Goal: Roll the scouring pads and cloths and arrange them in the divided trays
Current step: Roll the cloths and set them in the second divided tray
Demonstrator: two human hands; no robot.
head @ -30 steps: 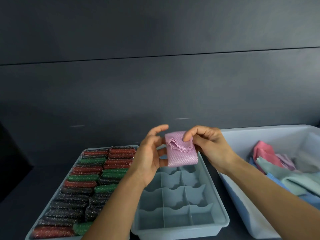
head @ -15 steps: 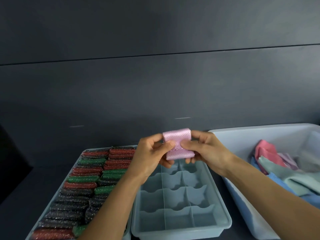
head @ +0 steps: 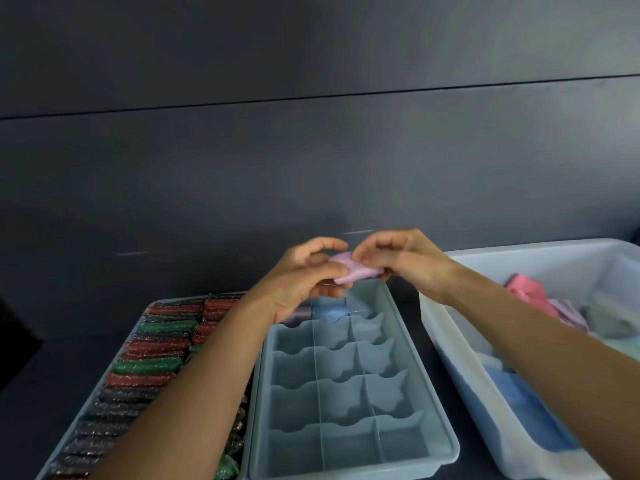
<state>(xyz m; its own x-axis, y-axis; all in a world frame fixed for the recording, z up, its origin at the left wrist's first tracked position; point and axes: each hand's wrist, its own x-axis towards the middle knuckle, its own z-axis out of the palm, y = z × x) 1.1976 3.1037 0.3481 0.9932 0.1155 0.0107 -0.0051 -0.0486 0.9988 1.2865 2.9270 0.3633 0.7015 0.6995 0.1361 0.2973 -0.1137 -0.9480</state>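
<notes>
Now that the formerly flat cloth (head: 356, 271) is a tight roll, I pinch it with left hand (head: 304, 271) and right hand (head: 398, 261) above the far end of the tray (head: 421, 368); placement follows.

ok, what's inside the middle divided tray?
In the tray, far row: a blue rolled cloth in the middle, a lilac roll left of it, partly hidden by the left hand. Nearer rows look empty. The pink cloth and right hand partly cover the far right compartment.
</notes>
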